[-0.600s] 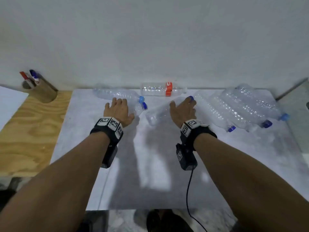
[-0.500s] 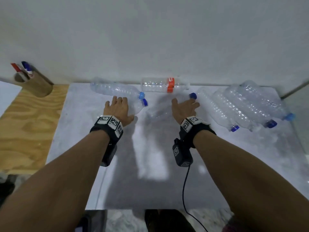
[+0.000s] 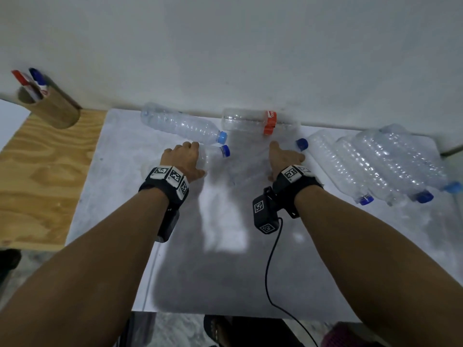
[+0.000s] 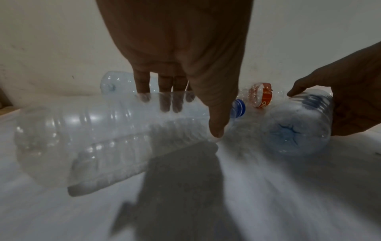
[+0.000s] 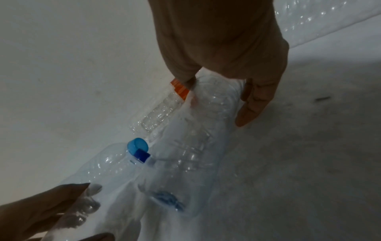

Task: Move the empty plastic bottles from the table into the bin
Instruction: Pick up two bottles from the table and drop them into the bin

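Both hands clasp bottles lying on their sides on the table.

The left hand (image 3: 184, 160) curls fingers and thumb around a dark-capped bottle (image 4: 115, 135) whose long axis runs left-right, cap toward the right hand (image 3: 285, 159). That hand wraps a second bottle (image 5: 191, 146) lying toward the person, base nearest. Further out lie a light-capped bottle (image 3: 183, 126), an orange-labelled bottle (image 3: 248, 120) by the wall, and a row of bottles (image 3: 375, 161) to the right. No bin shows.

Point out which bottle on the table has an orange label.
The capless bottle lying against the wall, between the two hands; every other bottle is plain clear plastic without a label.
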The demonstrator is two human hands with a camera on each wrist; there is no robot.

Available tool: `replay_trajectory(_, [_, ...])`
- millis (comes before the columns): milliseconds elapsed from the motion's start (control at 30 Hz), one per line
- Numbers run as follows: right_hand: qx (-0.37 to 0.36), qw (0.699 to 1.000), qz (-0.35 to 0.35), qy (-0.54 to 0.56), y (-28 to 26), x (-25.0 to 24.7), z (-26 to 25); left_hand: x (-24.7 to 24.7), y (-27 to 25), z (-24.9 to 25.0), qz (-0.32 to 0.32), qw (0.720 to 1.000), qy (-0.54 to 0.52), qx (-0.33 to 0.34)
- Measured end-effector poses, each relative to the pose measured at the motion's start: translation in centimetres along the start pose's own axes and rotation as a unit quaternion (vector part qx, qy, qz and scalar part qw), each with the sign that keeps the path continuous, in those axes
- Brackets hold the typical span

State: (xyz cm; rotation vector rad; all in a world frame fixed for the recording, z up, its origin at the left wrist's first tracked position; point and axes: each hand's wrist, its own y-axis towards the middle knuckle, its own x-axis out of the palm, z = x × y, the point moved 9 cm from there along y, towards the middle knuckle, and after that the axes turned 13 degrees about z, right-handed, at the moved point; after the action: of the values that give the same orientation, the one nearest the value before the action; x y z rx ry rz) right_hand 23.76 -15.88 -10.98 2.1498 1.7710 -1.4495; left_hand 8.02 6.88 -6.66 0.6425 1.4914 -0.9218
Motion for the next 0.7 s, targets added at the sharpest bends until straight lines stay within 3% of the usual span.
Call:
replay_trajectory(167, [-0.027,1.0,-0.006,-0.012,-1.4,-0.2,0.2,-0.8,-2.1,-1.3,0.003,1.0,-0.003,-0.025])
replay_trajectory(367, [-0.117,0.993,-0.016,-0.031,-6.2,-0.9,-0.7,-3.1,-6.8,-4.5,0.032,0.997,-0.012,-0.075])
replay_trajectory(500, [-0.168,0.983,-0.069,0.024,-11.3,-0.3,-0.6,-4.6,-12.1,-7.6,0.057,0.988,-0.05,-0.134])
replay_trajectory(700, [-0.275,0.948,-0.158,0.018,-20.9,1.4,1.6,-5.5,-23.3,-12.9,0.088,0.967,-0.098,-0.216])
